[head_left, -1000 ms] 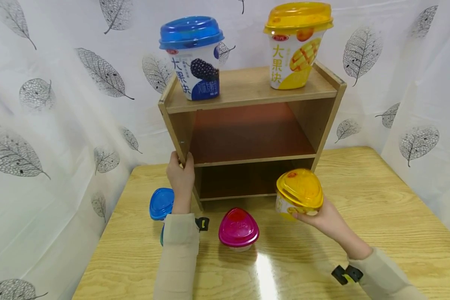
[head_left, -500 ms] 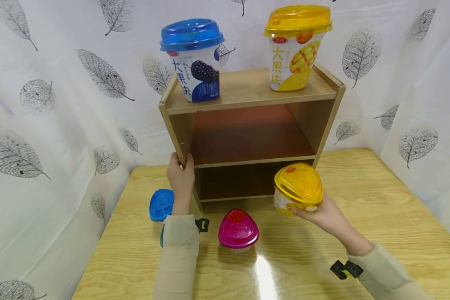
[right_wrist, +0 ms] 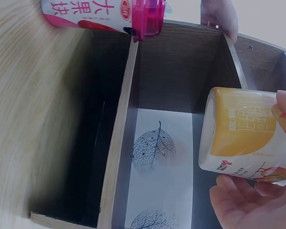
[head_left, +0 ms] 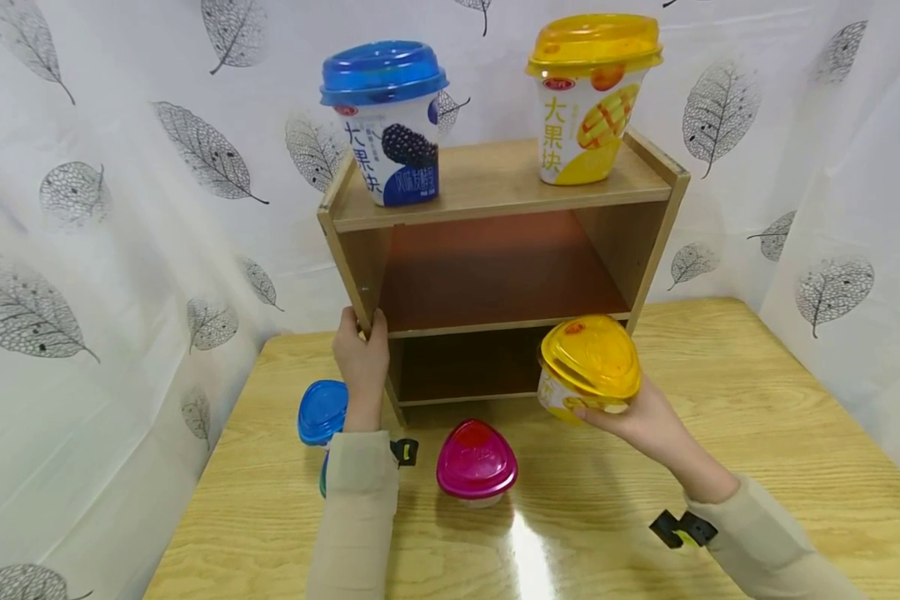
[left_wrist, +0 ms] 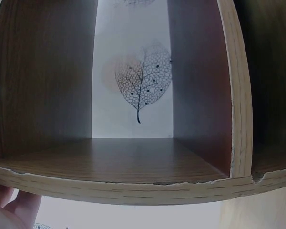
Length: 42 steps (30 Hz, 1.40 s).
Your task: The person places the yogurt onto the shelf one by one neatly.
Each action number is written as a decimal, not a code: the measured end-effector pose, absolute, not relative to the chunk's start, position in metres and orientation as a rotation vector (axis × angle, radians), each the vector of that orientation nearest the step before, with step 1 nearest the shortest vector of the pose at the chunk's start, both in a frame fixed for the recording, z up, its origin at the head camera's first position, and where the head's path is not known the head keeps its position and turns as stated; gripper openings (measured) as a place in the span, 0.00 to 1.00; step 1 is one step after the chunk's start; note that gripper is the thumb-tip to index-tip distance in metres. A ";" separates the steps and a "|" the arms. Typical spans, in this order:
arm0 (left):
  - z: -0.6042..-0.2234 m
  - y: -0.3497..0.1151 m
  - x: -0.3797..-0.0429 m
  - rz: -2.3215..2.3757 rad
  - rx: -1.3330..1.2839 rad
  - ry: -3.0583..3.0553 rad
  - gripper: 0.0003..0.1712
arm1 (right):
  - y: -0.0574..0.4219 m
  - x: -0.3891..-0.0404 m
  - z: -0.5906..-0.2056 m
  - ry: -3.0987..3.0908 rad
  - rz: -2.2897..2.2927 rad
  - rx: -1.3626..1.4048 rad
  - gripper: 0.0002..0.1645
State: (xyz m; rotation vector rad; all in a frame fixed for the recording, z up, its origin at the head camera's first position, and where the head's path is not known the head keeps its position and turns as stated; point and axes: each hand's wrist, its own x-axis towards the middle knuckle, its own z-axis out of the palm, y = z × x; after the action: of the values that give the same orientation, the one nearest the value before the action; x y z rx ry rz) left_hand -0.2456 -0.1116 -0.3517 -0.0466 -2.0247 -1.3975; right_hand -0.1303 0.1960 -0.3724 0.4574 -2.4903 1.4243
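Note:
My left hand (head_left: 362, 362) grips the left side panel of a small wooden shelf unit (head_left: 487, 171) about halfway up; in the left wrist view its fingers (left_wrist: 25, 205) lie at the panel's edge. In my right hand (head_left: 648, 421) is a yellow-lidded yogurt cup (head_left: 591, 358), tilted, held in front of the lower compartment at the right. Thumb and fingers wrap the cup's wall, and the right wrist view shows its base (right_wrist: 207, 129) pointing toward the shelf unit. On the table between my hands stands a pink-lidded cup (head_left: 477, 461).
A blue-lidded cup (head_left: 386, 125) and another yellow-lidded cup (head_left: 592, 100) stand on the top board. Beside my left forearm is another blue-lidded cup (head_left: 322, 412) on the table (head_left: 735, 400). A teal edge (head_left: 323, 475) shows, mostly hidden by the sleeve. A leaf-print curtain hangs behind.
My right hand has carried the yellow-lidded yogurt cup a little up and to the left, toward the middle board. The left hand keeps its grip on the side panel.

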 end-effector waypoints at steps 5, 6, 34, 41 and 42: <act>-0.352 -0.112 -0.246 -1.394 -0.041 -2.026 0.14 | 0.190 -0.132 -0.368 -2.480 1.443 0.449 0.36; -0.352 -0.112 -0.246 -1.396 -0.039 -2.026 0.14 | 0.189 -0.132 -0.367 -2.480 1.442 0.445 0.36; -0.352 -0.112 -0.248 -1.375 -0.066 -2.017 0.13 | 0.150 -0.154 -0.335 -2.327 1.575 0.557 0.39; -0.352 -0.112 -0.246 -1.384 -0.055 -2.025 0.13 | 0.137 -0.161 -0.327 -2.179 1.704 0.632 0.39; -0.352 -0.112 -0.246 -1.384 -0.054 -2.026 0.13 | 0.135 -0.161 -0.326 -2.167 1.715 0.640 0.39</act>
State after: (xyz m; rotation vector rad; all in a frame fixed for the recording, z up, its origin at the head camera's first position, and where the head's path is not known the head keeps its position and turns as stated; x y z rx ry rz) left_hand -0.2460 -0.1123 -0.3524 -0.0543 -2.0261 -1.3841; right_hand -0.1611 0.1352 -0.3263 0.6401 -2.1673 1.7152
